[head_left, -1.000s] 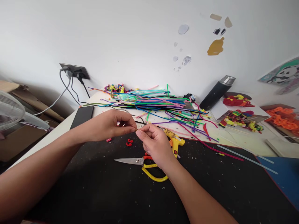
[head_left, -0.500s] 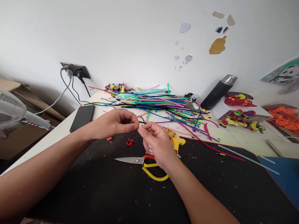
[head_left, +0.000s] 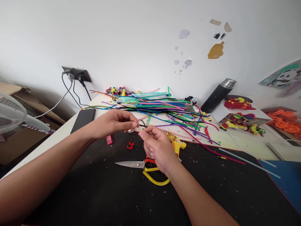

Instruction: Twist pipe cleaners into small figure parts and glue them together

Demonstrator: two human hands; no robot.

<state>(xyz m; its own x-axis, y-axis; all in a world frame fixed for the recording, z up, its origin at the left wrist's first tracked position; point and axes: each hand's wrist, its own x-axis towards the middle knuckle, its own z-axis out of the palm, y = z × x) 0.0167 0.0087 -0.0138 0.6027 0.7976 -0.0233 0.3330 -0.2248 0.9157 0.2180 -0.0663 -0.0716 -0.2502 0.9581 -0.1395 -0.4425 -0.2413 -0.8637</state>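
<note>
My left hand [head_left: 119, 122] is closed in a pinch, thumb against forefinger, above the far edge of the black mat [head_left: 98, 185]. Facing it, my right hand [head_left: 159, 147] pinches too, its fingertips a small gap from the left ones. Whatever either pinch holds is too small to make out. Below the right hand lie scissors [head_left: 131, 164] with red and yellow handles, the blades pointing left. A yellow glue gun [head_left: 180, 145] is partly hidden behind that hand. Two small red curled pieces [head_left: 130, 145] rest on the mat under my fingertips.
Many coloured pipe cleaners [head_left: 162, 105] are heaped along the wall. A phone [head_left: 83, 120] lies at left, near a pink-red small item [head_left: 109, 140]. At right stand a black flask [head_left: 217, 95] and a white box [head_left: 217, 116] with colourful figures. Clear sticks [head_left: 249, 162] lie at right.
My fingertips have drawn slightly apart, the left ones moving a little left. The pink-red item by the left wrist shows more. The view has shifted slightly.
</note>
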